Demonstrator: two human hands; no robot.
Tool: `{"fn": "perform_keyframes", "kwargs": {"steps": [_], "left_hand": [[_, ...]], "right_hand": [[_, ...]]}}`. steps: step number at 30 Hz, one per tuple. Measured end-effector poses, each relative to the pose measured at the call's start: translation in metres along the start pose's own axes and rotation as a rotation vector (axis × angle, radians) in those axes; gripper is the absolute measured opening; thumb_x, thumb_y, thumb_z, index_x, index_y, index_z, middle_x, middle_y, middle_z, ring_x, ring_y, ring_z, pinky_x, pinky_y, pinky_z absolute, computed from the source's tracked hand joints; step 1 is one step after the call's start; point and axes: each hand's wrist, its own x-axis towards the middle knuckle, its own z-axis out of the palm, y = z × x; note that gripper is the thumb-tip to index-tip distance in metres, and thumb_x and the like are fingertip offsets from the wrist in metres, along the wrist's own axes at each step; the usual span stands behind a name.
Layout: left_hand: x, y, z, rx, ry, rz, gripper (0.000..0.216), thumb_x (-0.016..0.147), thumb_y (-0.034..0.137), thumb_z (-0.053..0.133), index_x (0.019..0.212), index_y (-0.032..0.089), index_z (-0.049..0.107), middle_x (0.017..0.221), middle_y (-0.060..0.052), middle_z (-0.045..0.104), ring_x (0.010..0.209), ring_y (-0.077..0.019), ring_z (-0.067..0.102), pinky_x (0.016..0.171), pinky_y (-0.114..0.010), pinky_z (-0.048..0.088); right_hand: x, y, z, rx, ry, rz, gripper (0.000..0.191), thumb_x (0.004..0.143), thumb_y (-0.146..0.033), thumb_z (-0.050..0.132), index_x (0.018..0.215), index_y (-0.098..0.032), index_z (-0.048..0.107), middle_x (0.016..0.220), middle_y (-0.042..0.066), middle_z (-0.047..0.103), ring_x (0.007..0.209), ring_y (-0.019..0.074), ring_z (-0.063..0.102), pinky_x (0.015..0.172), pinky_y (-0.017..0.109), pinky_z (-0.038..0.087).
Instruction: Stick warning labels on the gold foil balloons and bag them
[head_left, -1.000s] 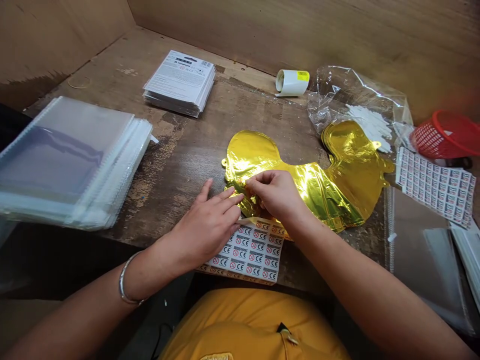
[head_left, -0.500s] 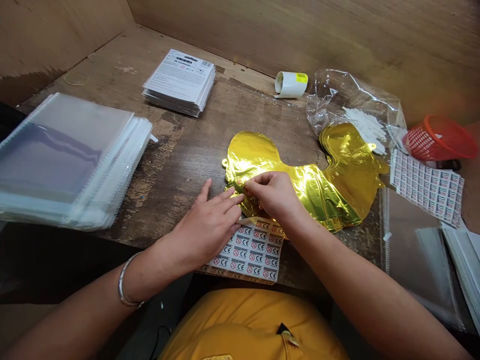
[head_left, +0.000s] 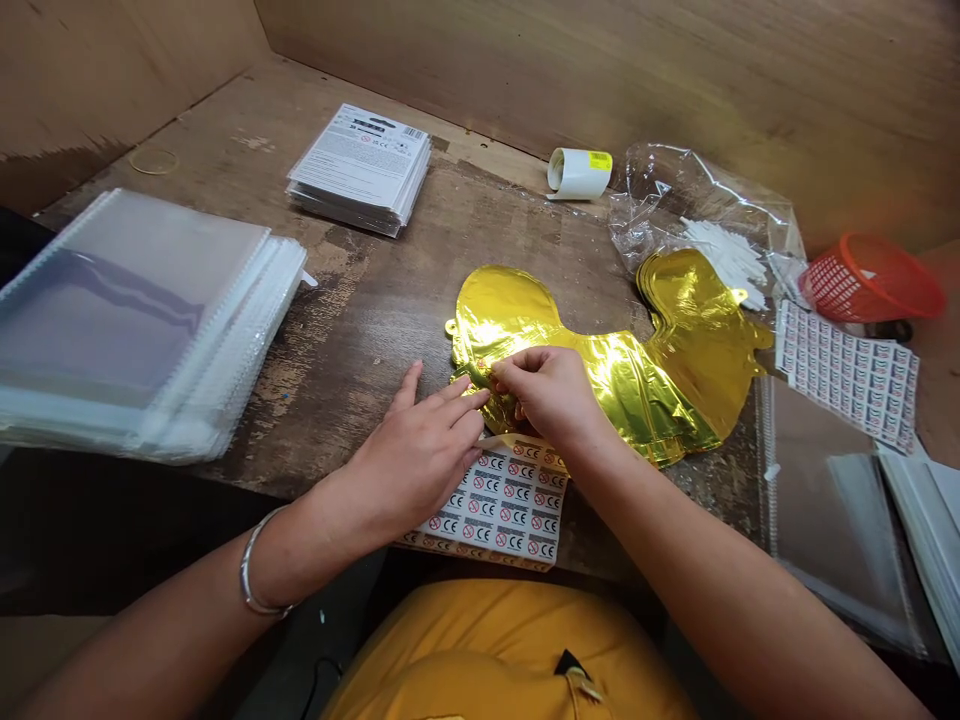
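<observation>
Edges: the gold foil balloon [head_left: 600, 375] lies flat near the counter's [head_left: 360, 300] front edge, and its near lobe overlaps a sheet of CE stickers [head_left: 502, 505] that hangs over that edge.
Open room: bare wood runs from the balloon toward the back-left corner. A stack of clear bags [head_left: 135, 320] fills the left edge and a stack of printed cards [head_left: 364, 165] sits toward the back.
Right side: this side is crowded. A label roll [head_left: 577, 172] lies by the back edge, then come a crumpled plastic bag [head_left: 712, 215], a red basket [head_left: 870, 278], a second sticker sheet [head_left: 847, 372] and clear sleeves [head_left: 840, 500] at the front-right corner.
Change since a second ago: both hands keep the same spot on the balloon's near-left lobe, and the balloon has not shifted.
Left hand [head_left: 420, 450]: palm down, its straight fingers are pressed onto the foil's edge and the sticker sheet, with the thumb splayed onto bare wood.
Right hand [head_left: 551, 390]: arched over the foil, its fingertips pinch the balloon's crumpled edge just beside the left fingertips. Whether a sticker sits under them cannot be told.
</observation>
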Motion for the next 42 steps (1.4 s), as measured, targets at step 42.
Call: {"fn": "perform_keyframes", "kwargs": {"steps": [42], "left_hand": [[-0.037,0.011,-0.011,-0.057,0.007,-0.137,0.01,0.092,0.019,0.048,0.084,0.018,0.054,0.136,-0.012,0.054,0.129,-0.025,0.048,0.112,-0.054,0.033]], "right_hand": [[-0.004,0.019,-0.019,-0.808,0.091,-0.734,0.022,0.086,-0.021,0.053,0.073,-0.017,0.07,0.068,0.005,0.065,0.063,0.0152,0.052,0.06,0.028,0.033]]}}
